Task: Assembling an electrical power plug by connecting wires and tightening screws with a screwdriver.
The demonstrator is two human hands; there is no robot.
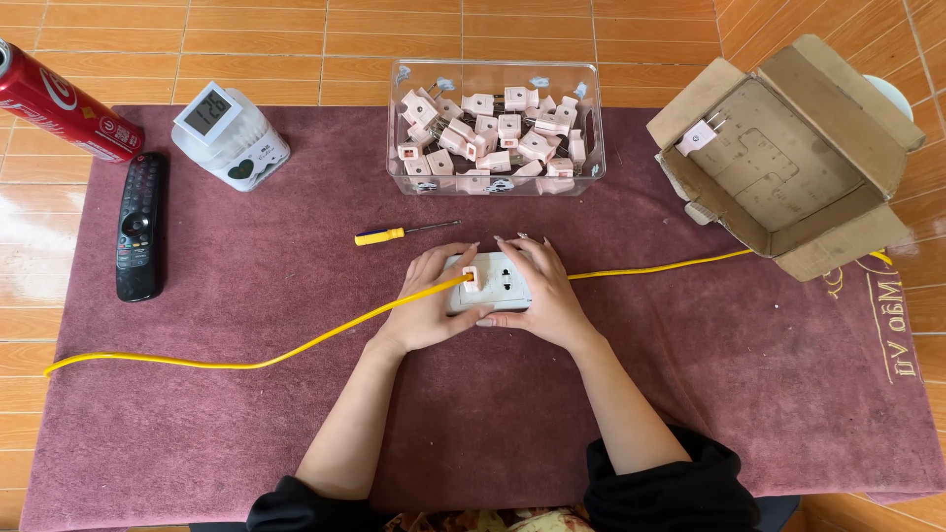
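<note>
Both hands rest on a white socket block in the middle of a maroon cloth. My left hand grips its left end, the thumb against a pale pink plug seated in the block. My right hand covers the right end. A yellow cable runs under the hands from the left edge across to the right. Just behind the hands lies a yellow-handled screwdriver.
A clear plastic bin holds several pale pink plugs. An open cardboard box at the right has one plug inside. At the left are a black remote, a red can and a white digital timer.
</note>
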